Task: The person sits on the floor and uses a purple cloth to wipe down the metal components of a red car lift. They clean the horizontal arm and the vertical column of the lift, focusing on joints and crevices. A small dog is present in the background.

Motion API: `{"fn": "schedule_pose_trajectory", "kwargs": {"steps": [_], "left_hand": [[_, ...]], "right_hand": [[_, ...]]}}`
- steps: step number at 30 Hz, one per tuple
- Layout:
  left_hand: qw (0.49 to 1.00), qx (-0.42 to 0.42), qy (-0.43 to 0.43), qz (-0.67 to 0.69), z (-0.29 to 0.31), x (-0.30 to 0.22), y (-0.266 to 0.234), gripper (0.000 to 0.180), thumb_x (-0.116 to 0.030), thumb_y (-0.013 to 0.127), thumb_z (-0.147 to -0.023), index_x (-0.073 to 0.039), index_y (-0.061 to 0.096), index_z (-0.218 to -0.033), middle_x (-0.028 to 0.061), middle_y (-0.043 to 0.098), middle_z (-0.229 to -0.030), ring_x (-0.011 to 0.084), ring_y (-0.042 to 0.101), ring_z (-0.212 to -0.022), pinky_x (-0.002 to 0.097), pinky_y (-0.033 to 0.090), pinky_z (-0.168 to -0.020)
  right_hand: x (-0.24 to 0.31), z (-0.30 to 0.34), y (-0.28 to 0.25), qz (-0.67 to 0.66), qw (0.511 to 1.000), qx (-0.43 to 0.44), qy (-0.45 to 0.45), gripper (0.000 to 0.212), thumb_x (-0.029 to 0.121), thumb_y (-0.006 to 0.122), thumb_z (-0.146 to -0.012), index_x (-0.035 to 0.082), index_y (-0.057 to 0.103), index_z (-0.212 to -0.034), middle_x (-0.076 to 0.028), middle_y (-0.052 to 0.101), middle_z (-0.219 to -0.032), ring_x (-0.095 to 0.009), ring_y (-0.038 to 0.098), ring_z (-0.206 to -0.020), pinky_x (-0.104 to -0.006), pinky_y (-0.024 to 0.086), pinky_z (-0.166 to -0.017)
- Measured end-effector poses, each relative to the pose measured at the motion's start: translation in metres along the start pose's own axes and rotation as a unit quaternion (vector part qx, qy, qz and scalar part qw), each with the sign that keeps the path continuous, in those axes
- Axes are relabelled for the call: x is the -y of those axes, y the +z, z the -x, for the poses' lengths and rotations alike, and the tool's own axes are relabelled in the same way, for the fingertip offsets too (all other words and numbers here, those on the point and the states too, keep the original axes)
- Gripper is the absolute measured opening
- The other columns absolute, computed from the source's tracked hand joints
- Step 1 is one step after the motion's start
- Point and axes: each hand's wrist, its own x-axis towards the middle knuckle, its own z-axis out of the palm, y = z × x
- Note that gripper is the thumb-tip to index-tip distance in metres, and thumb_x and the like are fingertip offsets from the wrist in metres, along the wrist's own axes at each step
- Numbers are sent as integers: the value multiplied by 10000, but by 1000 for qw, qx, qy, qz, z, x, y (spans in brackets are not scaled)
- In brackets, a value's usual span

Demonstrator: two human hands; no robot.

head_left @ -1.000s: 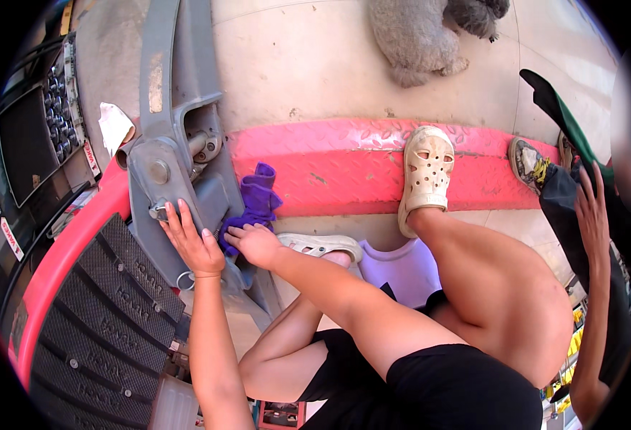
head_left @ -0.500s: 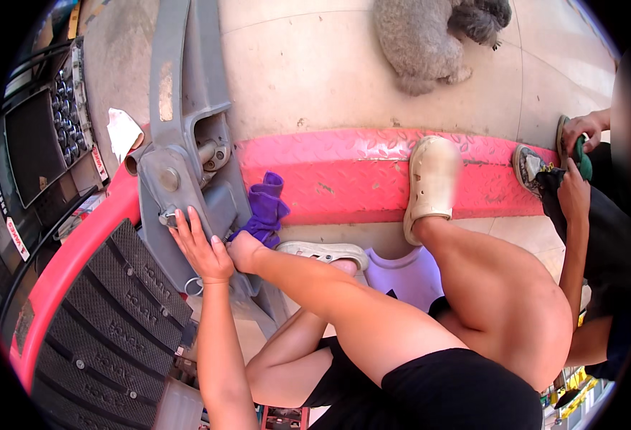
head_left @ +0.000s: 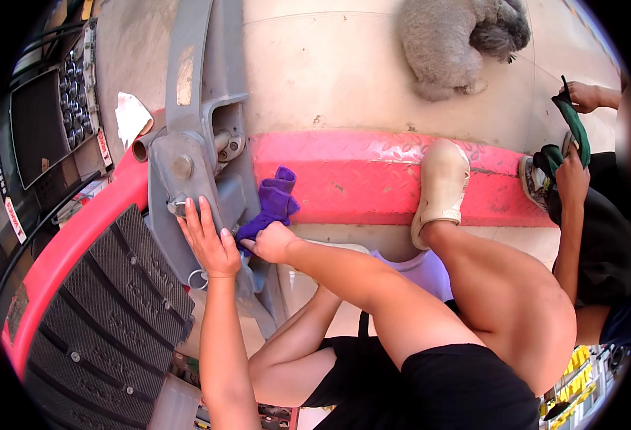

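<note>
My left hand (head_left: pixel 211 240) lies with its fingers stretched on the side of a grey metal lift arm (head_left: pixel 183 147), just below a round pin head and next to a small bolt. Close beside it, my right hand (head_left: pixel 274 242) is closed on a crumpled purple cloth (head_left: pixel 278 195), which bunches up beyond the fingers against the metal. Part of the cloth under the right hand is hidden. A metal ring (head_left: pixel 198 279) hangs from the lift arm below my left wrist.
A red tread-plate ramp (head_left: pixel 337 175) runs rightward, my foot in a beige clog (head_left: pixel 442 183) on it. A grey curly-haired dog (head_left: pixel 444 54) lies beyond. At right, another person's hands hold a green cloth strip (head_left: pixel 572 122). A black ribbed pad (head_left: pixel 115 308) and red tube are left.
The view has shifted slightly. My right hand has moved a little right along the purple cloth, away from my left hand. The other person's hands have drawn the green strip out longer.
</note>
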Motion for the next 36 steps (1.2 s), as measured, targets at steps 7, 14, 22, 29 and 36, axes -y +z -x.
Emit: {"fn": "schedule_pose_trajectory", "kwargs": {"steps": [7,14,22,29,36], "left_hand": [[1000,-17,4,7,1,1,4,653,-341,360,-943,-3,414,-1499,247,336,-1563,415,305,-1458,567,150,-1204],[1000,-22,4,-5,-1,2,4,660,-309,369,-920,-2,411,-1503,249,330,-1571,398,283,-1480,556,114,-1213],[1000,-19,6,-17,-1,-3,6,666,-295,359,-915,5,396,-1508,250,321,-1577,403,277,-1482,547,111,-1216],[1000,-7,-4,-3,-1,0,3,664,-281,377,-903,0,404,-1503,252,323,-1571,404,285,-1473,571,124,-1209],[1000,-3,-1,-10,0,1,2,664,-279,381,-903,10,398,-1500,261,322,-1566,417,285,-1467,579,134,-1206]], "right_hand": [[-47,47,-6,1,995,-71,72,444,148,509,-924,92,546,-1363,-112,723,-860,-269,727,-762,-408,563,-625],[-5,22,16,-147,978,-146,-21,439,161,521,-908,146,597,-1340,-153,722,-908,-305,715,-857,-431,552,-716],[14,-43,2,8,997,77,-11,283,261,472,-984,170,698,-1127,-48,743,-952,-249,725,-853,-423,536,-642],[-47,-5,-45,-19,992,-53,114,280,217,516,-944,146,650,-1180,-98,741,-892,-294,728,-850,-456,556,-690],[-60,13,-85,-290,830,-421,223,251,247,646,-862,34,675,-991,-203,660,-870,-389,656,-838,-470,530,-742]]}}
